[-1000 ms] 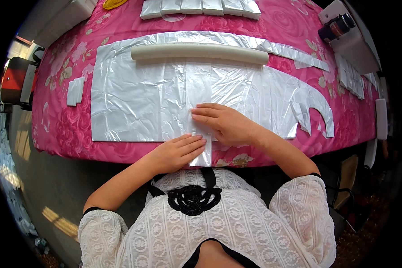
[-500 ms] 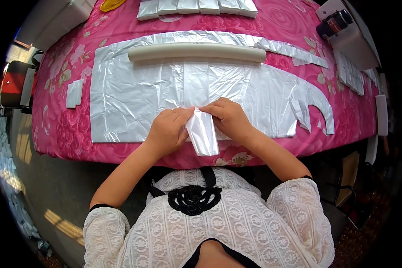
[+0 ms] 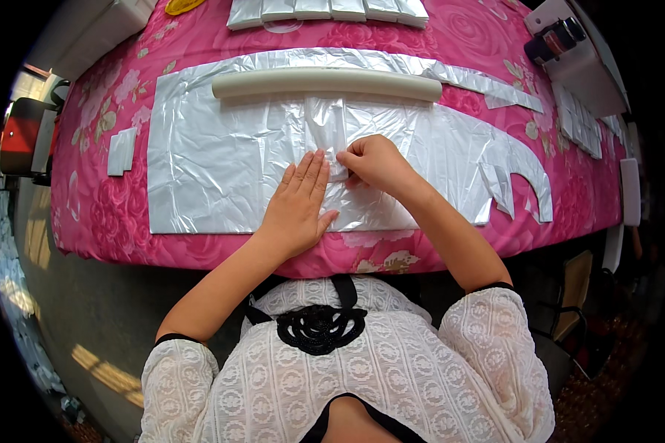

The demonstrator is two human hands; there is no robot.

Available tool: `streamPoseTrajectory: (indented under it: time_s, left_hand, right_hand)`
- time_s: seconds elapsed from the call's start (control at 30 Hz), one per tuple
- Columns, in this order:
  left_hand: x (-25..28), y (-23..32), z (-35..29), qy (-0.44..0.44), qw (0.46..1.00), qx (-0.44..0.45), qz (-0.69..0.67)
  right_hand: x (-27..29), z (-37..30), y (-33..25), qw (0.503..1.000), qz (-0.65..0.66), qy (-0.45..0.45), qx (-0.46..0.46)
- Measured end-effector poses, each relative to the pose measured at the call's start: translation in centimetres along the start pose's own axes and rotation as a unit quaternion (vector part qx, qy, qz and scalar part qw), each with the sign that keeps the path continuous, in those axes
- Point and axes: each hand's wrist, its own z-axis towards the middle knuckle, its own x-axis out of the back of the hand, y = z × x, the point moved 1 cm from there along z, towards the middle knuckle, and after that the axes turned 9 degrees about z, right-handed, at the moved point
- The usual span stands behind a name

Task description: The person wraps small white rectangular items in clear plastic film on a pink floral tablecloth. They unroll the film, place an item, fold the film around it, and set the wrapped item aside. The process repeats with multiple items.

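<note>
Mid-bench, on the silver plastic sheet [image 3: 222,170]: folded plastic strip [image 3: 331,136], long axis running away from the person; left hand [image 3: 299,203] flat, fingers spread, pressing beside it; right hand [image 3: 377,162] nearer, fingers curled, pinching the strip's edge. White foam tube [image 3: 325,83] lies crosswise beyond, apart.

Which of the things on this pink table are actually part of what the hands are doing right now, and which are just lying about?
In hand:
- left hand, pressed flat on the big silvery plastic sheet
- right hand, pinching a small folded silvery strip

Lying about:
- long cream foam tube
- row of folded silvery packets at the far edge
- small silvery piece at left
- pink flowered tablecloth
</note>
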Motion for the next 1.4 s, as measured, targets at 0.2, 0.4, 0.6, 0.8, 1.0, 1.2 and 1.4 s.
streamPoseTrajectory:
  time_s: [0.2,0.4,0.6,0.8,1.0,1.2,1.4]
  left_hand:
    - [0.0,0.2,-0.1,0.021,1.000,0.011,0.011]
    - [0.4,-0.4,0.7,0.088,0.996,0.023,0.008]
    - [1.0,-1.2,2.3,0.110,0.991,-0.016,0.074]
    - [0.8,-2.5,2.9,0.140,0.981,-0.059,0.121]
    - [2.2,-1.6,0.0,0.195,0.969,-0.154,-0.014]
    - [2.1,-1.0,-1.4,0.167,0.976,-0.130,-0.056]
    - [2.6,-0.6,-1.0,0.134,0.982,-0.114,-0.068]
  right_hand:
    - [-1.4,-2.0,0.4,0.906,-0.243,0.196,0.286]
    - [0.0,0.0,2.3,0.807,-0.391,0.035,0.440]
    - [1.1,0.5,1.4,0.822,-0.360,-0.019,0.440]
    - [1.2,0.7,1.2,0.835,-0.303,0.000,0.459]
    - [-0.2,-1.7,2.7,0.823,-0.270,-0.012,0.499]
    - [-0.9,-3.2,3.0,0.828,-0.253,0.013,0.500]
    - [-0.6,-2.9,3.7,0.799,-0.297,0.011,0.523]
